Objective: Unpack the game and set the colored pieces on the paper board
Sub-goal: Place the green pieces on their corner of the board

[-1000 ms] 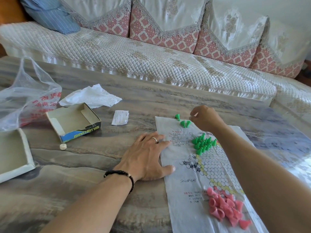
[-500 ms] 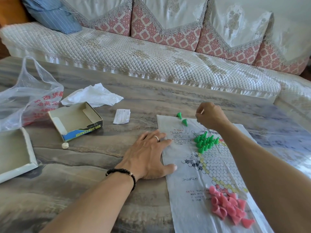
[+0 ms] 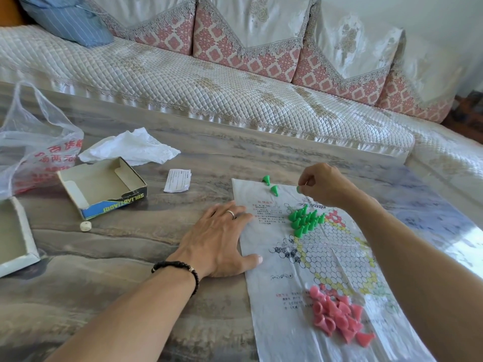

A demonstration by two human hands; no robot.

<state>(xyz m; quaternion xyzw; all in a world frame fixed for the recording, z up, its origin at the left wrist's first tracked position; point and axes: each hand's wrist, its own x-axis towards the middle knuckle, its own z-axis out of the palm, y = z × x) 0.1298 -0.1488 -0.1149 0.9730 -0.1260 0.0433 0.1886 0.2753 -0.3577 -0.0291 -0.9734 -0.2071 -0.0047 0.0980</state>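
marble-look table [image 3: 130,257] before quilted sofa [image 3: 209,82]; paper board [image 3: 287,296] flat; left hand [image 3: 219,241] spread, pressing board edge; right hand [image 3: 324,185] pinching green piece [image 3: 298,189] above board; green cluster [image 3: 305,222] upright; pink pile [image 3: 337,318] near corner.

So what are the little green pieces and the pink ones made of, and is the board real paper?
The green pieces and pink pieces look like molded plastic: smooth, evenly colored, hollow cones. The board looks like thin printed paper, though its slight sheen and fold creases could mean a plastic film; the view leaves that open.
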